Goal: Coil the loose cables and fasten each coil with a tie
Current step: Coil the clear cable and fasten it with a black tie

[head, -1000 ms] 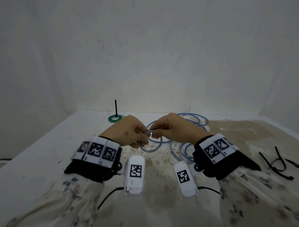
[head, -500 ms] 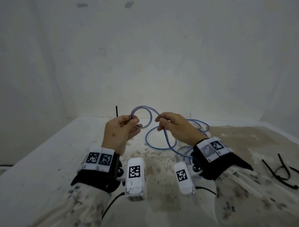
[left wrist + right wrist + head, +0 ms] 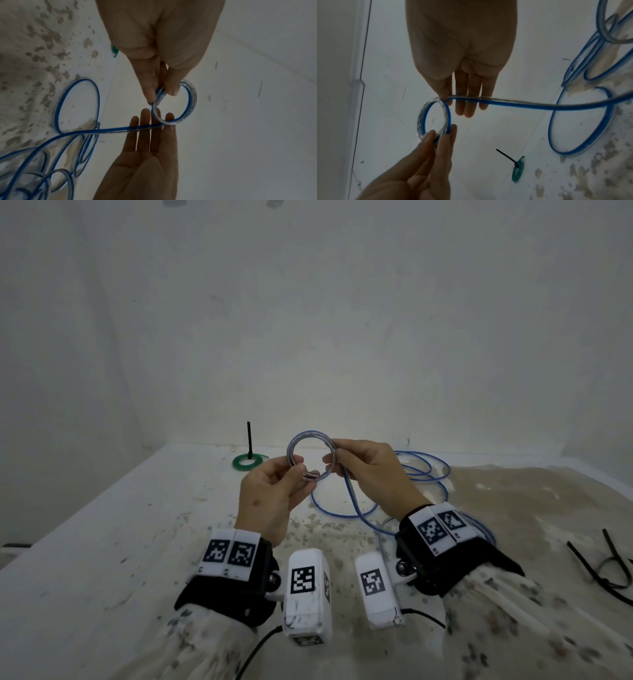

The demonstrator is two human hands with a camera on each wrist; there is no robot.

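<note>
A small coil point(image 3: 310, 433) of blue-and-clear cable is held up above the table between both hands. My left hand point(image 3: 301, 470) pinches the coil's lower edge between thumb and forefinger point(image 3: 161, 94). My right hand point(image 3: 337, 460) meets the coil's right side, its thumb holding the cable against nearly straight fingers point(image 3: 453, 102). From there the loose cable point(image 3: 352, 501) hangs down to several slack loops point(image 3: 428, 467) on the table. In the wrist views the coil point(image 3: 192, 97) point(image 3: 421, 121) shows a few turns.
A green coil point(image 3: 249, 462) bound with an upright black tie point(image 3: 249, 440) lies at the back left of the table, seen too in the right wrist view point(image 3: 518, 170). Loose black ties point(image 3: 603, 566) lie at the right edge. The stained white tabletop point(image 3: 102, 542) ends at the walls.
Both hands have lifted the coil up off the table. The right hand has brought one more loop of cable round onto the coil, which the left hand has kept pinched.
</note>
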